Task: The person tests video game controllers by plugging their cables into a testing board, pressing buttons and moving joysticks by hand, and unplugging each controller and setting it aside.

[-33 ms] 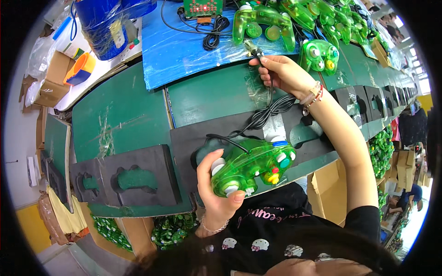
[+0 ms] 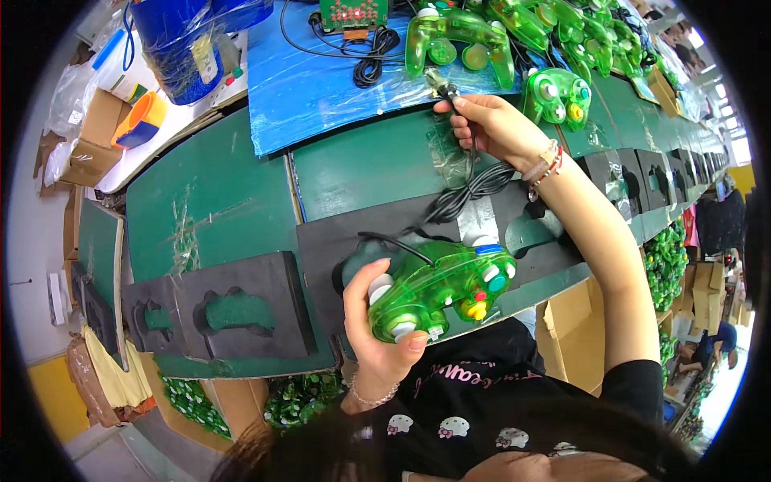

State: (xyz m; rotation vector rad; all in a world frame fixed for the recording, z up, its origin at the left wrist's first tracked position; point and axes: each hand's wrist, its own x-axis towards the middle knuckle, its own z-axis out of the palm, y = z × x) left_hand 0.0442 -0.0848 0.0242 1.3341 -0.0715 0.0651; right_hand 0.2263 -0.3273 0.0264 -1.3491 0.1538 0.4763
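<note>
Honestly, main risk is the cable (image 2: 462,193). Left hand (image 2: 377,321) is clamped on the green gamepad (image 2: 438,289), held just above the bench (image 2: 209,201) edge, thumb on the front. Right hand (image 2: 494,124) is pinched on the plug (image 2: 440,84), up near the blue mat (image 2: 321,88). Hands well apart, with the bundled cable slack between them. Pull further and the bundle could snag on the black foam tray (image 2: 241,309) or strain the cord where it enters the shell. The plug tip sits near another gamepad (image 2: 454,36) and a circuit board (image 2: 353,12); a careless swing could knock them. One-handed grip on a slick shell could slip.
</note>
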